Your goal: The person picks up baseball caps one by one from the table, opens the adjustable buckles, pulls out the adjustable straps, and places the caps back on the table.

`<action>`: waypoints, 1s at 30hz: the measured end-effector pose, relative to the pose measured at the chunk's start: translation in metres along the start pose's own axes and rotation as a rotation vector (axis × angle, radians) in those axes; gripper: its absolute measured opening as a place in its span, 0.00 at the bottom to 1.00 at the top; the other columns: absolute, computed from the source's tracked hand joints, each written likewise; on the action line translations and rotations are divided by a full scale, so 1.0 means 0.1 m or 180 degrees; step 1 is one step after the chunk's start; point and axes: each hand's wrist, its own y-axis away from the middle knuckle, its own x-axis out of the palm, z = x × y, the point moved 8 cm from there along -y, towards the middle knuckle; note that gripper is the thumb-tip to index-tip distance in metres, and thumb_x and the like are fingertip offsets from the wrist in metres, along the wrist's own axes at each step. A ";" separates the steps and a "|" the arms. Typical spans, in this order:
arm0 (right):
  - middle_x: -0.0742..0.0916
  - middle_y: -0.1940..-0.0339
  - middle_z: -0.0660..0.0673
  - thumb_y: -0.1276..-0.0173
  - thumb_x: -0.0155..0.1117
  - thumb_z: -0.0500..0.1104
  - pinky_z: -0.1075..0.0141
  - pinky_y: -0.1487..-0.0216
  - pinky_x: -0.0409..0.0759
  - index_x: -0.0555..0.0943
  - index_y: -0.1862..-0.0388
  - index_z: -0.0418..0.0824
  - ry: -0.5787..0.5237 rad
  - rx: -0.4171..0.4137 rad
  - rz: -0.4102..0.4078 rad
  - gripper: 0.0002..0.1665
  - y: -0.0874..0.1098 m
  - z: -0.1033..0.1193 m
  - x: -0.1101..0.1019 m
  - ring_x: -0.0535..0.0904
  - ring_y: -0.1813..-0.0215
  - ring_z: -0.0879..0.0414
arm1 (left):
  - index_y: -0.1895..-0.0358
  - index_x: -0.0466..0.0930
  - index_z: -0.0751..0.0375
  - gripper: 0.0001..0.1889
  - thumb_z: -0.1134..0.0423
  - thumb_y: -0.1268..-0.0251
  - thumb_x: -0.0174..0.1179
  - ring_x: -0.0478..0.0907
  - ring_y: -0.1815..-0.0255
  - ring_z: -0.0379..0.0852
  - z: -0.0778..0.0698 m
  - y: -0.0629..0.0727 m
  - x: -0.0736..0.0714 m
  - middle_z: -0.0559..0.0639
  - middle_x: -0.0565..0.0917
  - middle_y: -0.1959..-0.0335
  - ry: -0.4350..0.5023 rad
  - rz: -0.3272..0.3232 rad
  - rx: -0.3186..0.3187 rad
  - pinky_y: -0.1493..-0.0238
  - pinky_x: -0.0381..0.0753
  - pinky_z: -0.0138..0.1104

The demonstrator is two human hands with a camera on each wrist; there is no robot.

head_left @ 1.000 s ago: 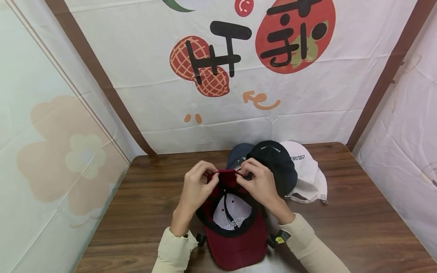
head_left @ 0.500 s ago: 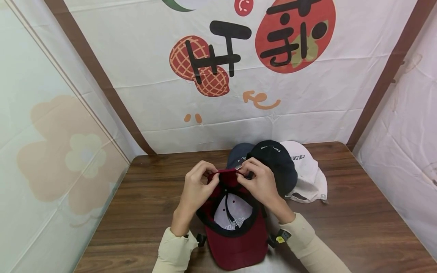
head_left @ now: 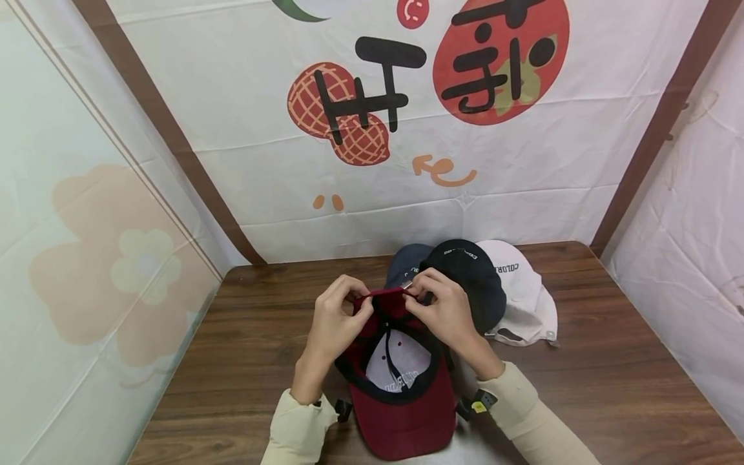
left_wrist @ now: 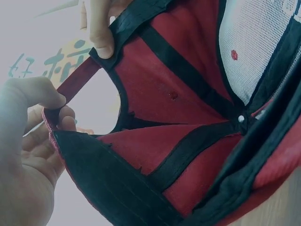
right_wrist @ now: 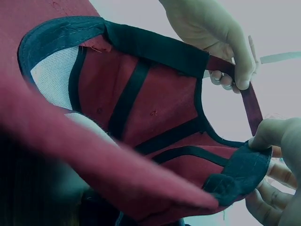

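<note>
A dark red baseball cap (head_left: 403,429) stands crown-down at the table's front, brim toward me and inside facing up. My left hand (head_left: 331,320) pinches its back strap (left_wrist: 77,80) between thumb and fingers, close to the left end of the back opening. On the other side, my right hand (head_left: 444,313) pinches the corner where the strap meets the black sweatband (right_wrist: 244,167). Between both hands the strap runs taut over the opening. White mesh lining (head_left: 395,361) and black seam tape (left_wrist: 183,66) show inside the crown.
Behind my right hand, a navy cap (head_left: 403,261), a black cap (head_left: 479,284) and a white cap (head_left: 526,290) lie overlapping on the brown wooden table (head_left: 250,336). A printed white cloth wall (head_left: 267,194) rises at the table's back edge.
The red cap's opening has shifted very slightly right, and its strap slants a little more. Both hands keep their pinch almost in place; the other caps have not moved.
</note>
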 end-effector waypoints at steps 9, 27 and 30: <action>0.88 0.62 0.54 0.40 0.79 0.35 0.74 0.71 0.76 0.81 0.76 0.49 -0.0015 0.0104 -0.0093 0.15 0.00 -0.05 -0.05 0.84 0.68 0.59 | 0.63 0.82 0.61 0.09 0.78 0.41 0.64 0.81 0.67 0.46 0.02 0.01 -0.07 0.57 0.84 0.65 0.0025 -0.0154 -0.0033 0.65 0.82 0.32; 0.89 0.60 0.52 0.37 0.79 0.36 0.70 0.68 0.78 0.85 0.71 0.47 -0.0120 0.0168 -0.0054 0.10 -0.02 -0.05 -0.06 0.84 0.68 0.59 | 0.59 0.83 0.60 0.10 0.78 0.37 0.67 0.81 0.65 0.43 0.04 0.03 -0.02 0.54 0.84 0.63 0.0184 0.0081 -0.0035 0.64 0.83 0.33; 0.89 0.60 0.52 0.36 0.79 0.36 0.69 0.68 0.80 0.86 0.70 0.47 -0.0137 0.0168 -0.0061 0.09 -0.03 -0.05 -0.06 0.84 0.68 0.59 | 0.59 0.83 0.60 0.09 0.77 0.35 0.68 0.80 0.66 0.41 0.03 0.03 -0.01 0.52 0.84 0.62 0.0215 0.0124 0.0018 0.66 0.84 0.34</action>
